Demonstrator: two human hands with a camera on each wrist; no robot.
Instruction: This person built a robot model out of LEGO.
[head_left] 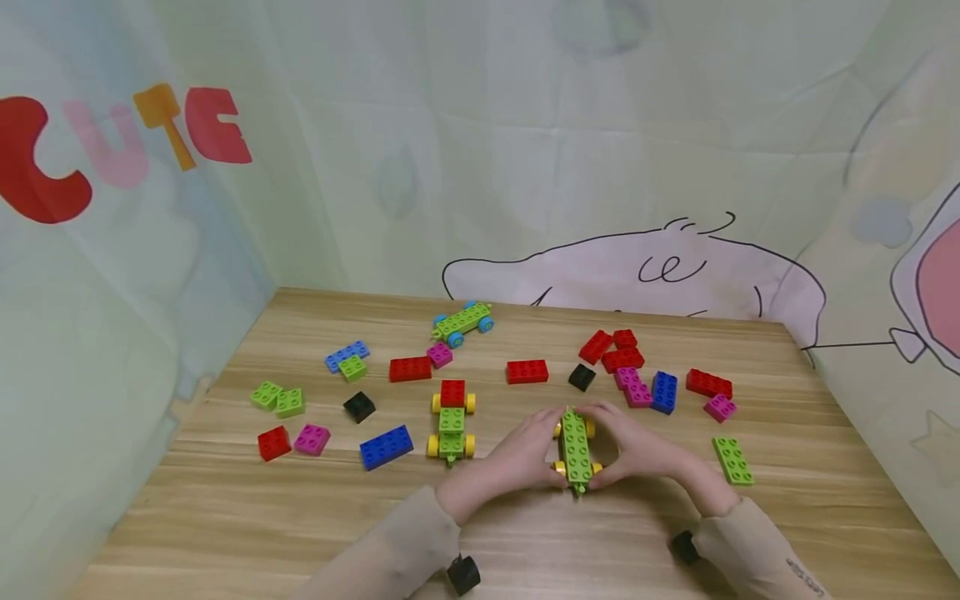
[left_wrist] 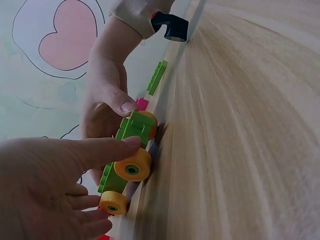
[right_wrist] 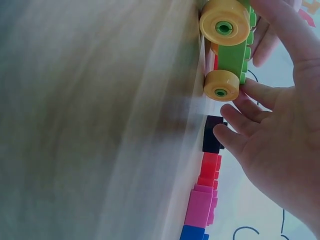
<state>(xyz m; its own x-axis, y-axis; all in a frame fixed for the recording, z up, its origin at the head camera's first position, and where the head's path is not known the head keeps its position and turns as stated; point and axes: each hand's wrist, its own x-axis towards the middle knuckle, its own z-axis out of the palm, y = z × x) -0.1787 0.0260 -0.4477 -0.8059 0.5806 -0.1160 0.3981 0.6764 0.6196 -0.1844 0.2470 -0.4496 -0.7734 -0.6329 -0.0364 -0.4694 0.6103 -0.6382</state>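
Note:
A lime-green toy car base (head_left: 576,448) with yellow wheels stands on the table between both hands. My left hand (head_left: 527,450) holds it from the left, thumb by the near wheel and fingers toward the far end. From the other side my right hand (head_left: 637,442) grips it, its thumb at the near end. In the left wrist view the left thumb lies over a yellow wheel (left_wrist: 132,165). The right wrist view shows the right fingers by the far wheel (right_wrist: 221,86). Left of the hands stands another yellow-wheeled car (head_left: 452,421) with green and red bricks stacked on it.
A green car base with blue wheels (head_left: 462,323) stands at the back. Loose bricks lie around: a blue brick (head_left: 386,447) at left, a black brick (head_left: 582,377) behind the hands, a pink brick (head_left: 633,387) and a flat green brick (head_left: 732,461) at right. Fabric walls border the table.

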